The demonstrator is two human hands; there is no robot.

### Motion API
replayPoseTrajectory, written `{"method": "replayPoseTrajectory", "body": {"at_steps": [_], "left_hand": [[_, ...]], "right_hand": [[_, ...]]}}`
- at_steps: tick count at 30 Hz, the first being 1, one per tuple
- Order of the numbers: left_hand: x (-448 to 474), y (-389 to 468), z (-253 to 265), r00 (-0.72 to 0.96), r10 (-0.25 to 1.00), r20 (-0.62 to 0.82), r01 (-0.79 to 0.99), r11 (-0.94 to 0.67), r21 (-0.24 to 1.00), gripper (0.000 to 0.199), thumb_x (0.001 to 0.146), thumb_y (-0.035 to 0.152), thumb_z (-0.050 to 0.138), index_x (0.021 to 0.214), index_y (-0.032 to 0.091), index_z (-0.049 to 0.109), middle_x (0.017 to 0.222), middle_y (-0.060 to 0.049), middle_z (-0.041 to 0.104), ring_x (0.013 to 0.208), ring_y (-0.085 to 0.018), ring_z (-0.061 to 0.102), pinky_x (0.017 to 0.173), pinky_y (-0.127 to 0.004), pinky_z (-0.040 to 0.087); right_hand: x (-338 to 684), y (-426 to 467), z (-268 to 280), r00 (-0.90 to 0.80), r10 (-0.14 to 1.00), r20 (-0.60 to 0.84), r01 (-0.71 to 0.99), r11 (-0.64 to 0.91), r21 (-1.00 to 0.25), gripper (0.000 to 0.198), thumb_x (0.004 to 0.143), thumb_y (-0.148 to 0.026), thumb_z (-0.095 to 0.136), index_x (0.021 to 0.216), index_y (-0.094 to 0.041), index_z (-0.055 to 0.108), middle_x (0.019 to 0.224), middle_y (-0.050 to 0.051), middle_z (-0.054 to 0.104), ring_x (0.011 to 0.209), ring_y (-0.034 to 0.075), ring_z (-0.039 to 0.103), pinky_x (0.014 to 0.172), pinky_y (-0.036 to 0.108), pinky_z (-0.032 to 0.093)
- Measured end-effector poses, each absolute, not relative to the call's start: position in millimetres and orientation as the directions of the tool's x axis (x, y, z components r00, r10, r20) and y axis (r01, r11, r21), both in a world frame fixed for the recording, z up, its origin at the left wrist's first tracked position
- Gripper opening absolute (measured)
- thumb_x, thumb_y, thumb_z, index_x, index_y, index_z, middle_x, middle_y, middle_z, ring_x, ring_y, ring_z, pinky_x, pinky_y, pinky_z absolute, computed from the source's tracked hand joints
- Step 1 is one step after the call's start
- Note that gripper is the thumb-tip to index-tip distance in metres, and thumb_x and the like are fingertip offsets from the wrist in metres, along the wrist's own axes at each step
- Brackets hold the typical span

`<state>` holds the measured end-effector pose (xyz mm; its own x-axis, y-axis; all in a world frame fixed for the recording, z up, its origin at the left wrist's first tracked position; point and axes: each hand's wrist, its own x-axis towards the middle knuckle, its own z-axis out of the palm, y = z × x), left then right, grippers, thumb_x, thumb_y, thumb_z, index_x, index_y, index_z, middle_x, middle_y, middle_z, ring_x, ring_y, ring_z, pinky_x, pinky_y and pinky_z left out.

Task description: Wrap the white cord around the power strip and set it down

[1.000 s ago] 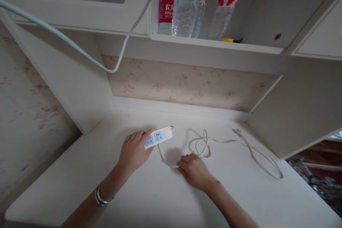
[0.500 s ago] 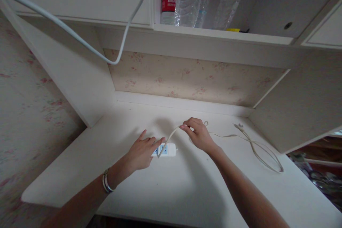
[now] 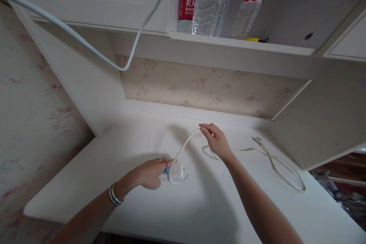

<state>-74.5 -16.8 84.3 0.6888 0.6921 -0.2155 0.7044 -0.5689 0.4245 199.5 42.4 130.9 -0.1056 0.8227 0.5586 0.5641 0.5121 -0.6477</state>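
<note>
Power cord (image 3: 185, 143) now curls about the power strip's (image 3: 177, 171) right end, mid-desk (image 3: 160, 213). Left hand (image 3: 153, 173) grips strip, right hand (image 3: 217, 141) pinches cord. Strip probably light, rigid, best held by its left end; cord bendy.

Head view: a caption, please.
Left hand on a white-and-blue plastic power strip; right hand holds its thin cream cable.

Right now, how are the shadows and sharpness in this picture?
Head view: dim, uneven light; a soft shadow spreads left of the right hand across the white desk. Head view: clutter at the right edge looks blurred; bottles lean, perhaps wide-angle distortion.
</note>
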Motion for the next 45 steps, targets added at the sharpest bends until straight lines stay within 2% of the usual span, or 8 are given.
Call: {"method": "replayPoseTrajectory", "body": {"at_steps": [7, 12, 17, 24, 28, 32, 39, 45], "left_hand": [[-59.0, -44.5, 108.3, 0.693, 0.720, -0.029, 0.657, -0.615, 0.436, 0.055, 0.068, 0.023, 0.062, 0.121, 0.028, 0.048, 0.110, -0.004, 0.062, 0.099, -0.025, 0.060, 0.087, -0.032, 0.046], [-50.9, -58.1, 122.2, 0.673, 0.739, 0.017, 0.628, -0.584, 0.514, 0.076, 0.058, 0.059, 0.073, 0.123, 0.027, 0.048, 0.111, -0.004, 0.063, 0.099, -0.026, 0.060, 0.088, -0.032, 0.044], [-50.6, -59.1, 124.9, 0.593, 0.805, 0.022, 0.708, -0.534, 0.462, 0.061, 0.063, 0.062, 0.069, 0.112, 0.029, 0.055, 0.102, -0.001, 0.067, 0.094, -0.025, 0.063, 0.083, -0.032, 0.044], [-48.0, -62.5, 130.7, 0.606, 0.796, -0.005, 0.713, -0.539, 0.449, 0.056, 0.068, 0.067, 0.061, 0.110, 0.030, 0.057, 0.098, 0.000, 0.070, 0.089, -0.026, 0.066, 0.074, -0.031, 0.045], [-44.3, -59.0, 139.8, 0.618, 0.786, -0.014, 0.718, -0.558, 0.416, 0.059, 0.069, 0.070, 0.056, 0.112, 0.030, 0.058, 0.100, -0.002, 0.071, 0.091, -0.029, 0.066, 0.073, -0.033, 0.046], [-41.0, -56.4, 148.7, 0.665, 0.747, 0.005, 0.678, -0.606, 0.416, 0.055, 0.074, 0.067, 0.054, 0.117, 0.033, 0.056, 0.108, -0.001, 0.069, 0.097, -0.028, 0.065, 0.079, -0.034, 0.046], [-40.7, -62.9, 154.8, 0.696, 0.718, 0.000, 0.644, -0.625, 0.441, 0.063, 0.067, 0.074, 0.055, 0.110, 0.028, 0.060, 0.103, -0.004, 0.069, 0.094, -0.028, 0.064, 0.080, -0.034, 0.045], [-45.9, -68.6, 155.8, 0.659, 0.752, 0.017, 0.667, -0.595, 0.448, 0.068, 0.063, 0.075, 0.059, 0.114, 0.031, 0.057, 0.096, -0.001, 0.069, 0.089, -0.026, 0.065, 0.078, -0.033, 0.045]], "right_hand": [[202.0, 48.5, 129.1, 0.026, 0.848, 0.530, 0.544, 0.433, -0.719, 0.036, 0.089, -0.049, 0.048, 0.089, -0.019, 0.067, 0.081, 0.005, 0.064, 0.075, 0.018, 0.056, 0.070, 0.031, 0.042], [204.5, 52.3, 120.8, 0.169, 0.872, 0.459, 0.479, 0.334, -0.812, 0.043, 0.084, -0.056, 0.050, 0.091, -0.017, 0.067, 0.081, 0.005, 0.066, 0.075, 0.019, 0.057, 0.071, 0.033, 0.044], [208.6, 53.9, 120.0, 0.240, 0.849, 0.472, 0.476, 0.320, -0.819, 0.042, 0.085, -0.054, 0.051, 0.096, -0.017, 0.066, 0.084, 0.006, 0.067, 0.076, 0.019, 0.059, 0.071, 0.031, 0.045], [198.4, 36.8, 111.4, -0.184, 0.798, 0.575, 0.826, 0.442, -0.349, 0.032, 0.094, -0.039, 0.044, 0.106, -0.017, 0.064, 0.103, 0.011, 0.065, 0.092, 0.023, 0.060, 0.083, 0.040, 0.045], [174.7, 8.1, 112.0, -0.572, 0.663, 0.483, 0.711, 0.694, -0.110, 0.041, 0.094, -0.031, 0.047, 0.134, -0.025, 0.043, 0.129, 0.011, 0.055, 0.120, 0.023, 0.048, 0.105, 0.051, 0.029], [161.1, -6.7, 119.4, -0.732, 0.461, 0.501, 0.542, 0.840, 0.020, 0.039, 0.093, -0.031, 0.049, 0.131, -0.025, 0.046, 0.139, 0.012, 0.046, 0.127, 0.022, 0.042, 0.106, 0.051, 0.030], [159.1, -5.0, 120.5, -0.803, 0.283, 0.525, 0.358, 0.932, 0.045, 0.015, 0.094, -0.020, 0.044, 0.098, -0.021, 0.059, 0.099, 0.003, 0.068, 0.107, 0.017, 0.057, 0.105, 0.044, 0.033], [174.5, 1.2, 105.9, -0.617, 0.476, 0.627, 0.607, 0.795, -0.007, 0.020, 0.095, -0.021, 0.038, 0.091, -0.019, 0.057, 0.066, 0.001, 0.057, 0.061, 0.014, 0.053, 0.058, 0.024, 0.040]]}}
